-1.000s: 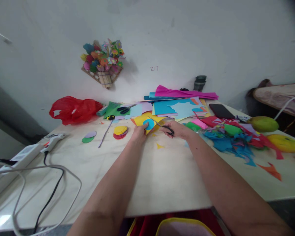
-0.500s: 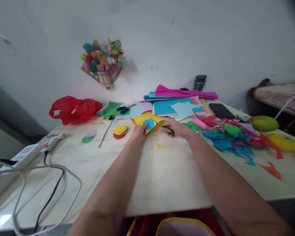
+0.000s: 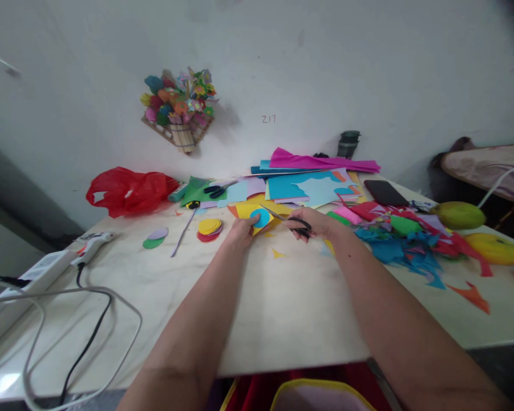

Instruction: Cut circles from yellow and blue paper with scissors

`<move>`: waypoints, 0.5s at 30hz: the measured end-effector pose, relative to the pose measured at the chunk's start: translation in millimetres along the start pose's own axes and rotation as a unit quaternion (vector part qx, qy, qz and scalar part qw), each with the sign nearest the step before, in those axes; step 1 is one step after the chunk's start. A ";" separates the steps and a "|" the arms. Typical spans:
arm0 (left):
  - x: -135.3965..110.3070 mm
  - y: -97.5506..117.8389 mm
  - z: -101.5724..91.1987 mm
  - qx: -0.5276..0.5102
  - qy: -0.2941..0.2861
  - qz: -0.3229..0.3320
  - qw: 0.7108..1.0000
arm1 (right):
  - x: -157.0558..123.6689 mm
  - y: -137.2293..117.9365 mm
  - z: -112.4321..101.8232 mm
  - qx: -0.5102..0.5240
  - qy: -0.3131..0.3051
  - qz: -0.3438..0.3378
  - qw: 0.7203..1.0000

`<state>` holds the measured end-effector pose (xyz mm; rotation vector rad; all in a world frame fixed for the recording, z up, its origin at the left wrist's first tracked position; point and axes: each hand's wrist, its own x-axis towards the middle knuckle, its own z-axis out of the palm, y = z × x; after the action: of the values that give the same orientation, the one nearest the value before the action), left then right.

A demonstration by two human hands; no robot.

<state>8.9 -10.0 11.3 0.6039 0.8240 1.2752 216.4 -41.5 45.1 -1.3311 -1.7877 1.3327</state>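
My left hand point(image 3: 243, 230) pinches a sheet of yellow paper point(image 3: 245, 210) with a blue paper circle point(image 3: 260, 218) lying on top of it, the thumb on the circle's left edge. My right hand point(image 3: 310, 222) is closed round the dark handles of a pair of scissors point(image 3: 299, 224). Their blades point left and look parted at the paper, close to the upper right of the circle. A small yellow scrap point(image 3: 278, 253) lies on the table below. Left of my left hand is a stack of yellow and red paper circles point(image 3: 209, 229).
Green and lilac circles point(image 3: 154, 240) and a thin lilac strip point(image 3: 183, 234) lie to the left. A second pair of scissors point(image 3: 216, 190) rests on green paper. Colourful scraps point(image 3: 404, 242), a phone point(image 3: 385, 193) and a mango point(image 3: 460, 215) are on the right; a power strip point(image 3: 38, 279) is at far left.
My right hand and the scissors have shifted slightly to the right, and the scissors' handles have spread apart. The left hand with the paper has barely moved.
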 end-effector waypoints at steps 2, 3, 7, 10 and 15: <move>-0.3 0.1 -0.3 0.017 -0.005 0.003 1.000 | -1.2 -0.2 -2.7 -0.008 0.005 0.001 1.000; -1.1 0.4 0.1 0.025 -0.007 0.004 1.000 | -2.1 -1.0 -3.9 -0.012 0.013 0.005 1.000; -5.0 2.1 1.9 0.035 -0.012 0.000 0.999 | -9.1 -8.6 -6.9 -0.023 0.031 0.017 0.999; -4.8 1.9 1.1 0.035 -0.015 0.002 0.999 | -15.9 -15.2 -7.2 -0.018 0.019 0.013 1.000; -0.7 -0.4 -2.5 0.042 -0.032 0.006 0.999 | -18.8 -14.8 -7.5 -0.017 0.003 0.000 1.000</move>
<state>7.1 -10.9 9.7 0.7148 0.8245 1.2299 223.9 -56.2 63.9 -1.3519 -1.8130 1.3033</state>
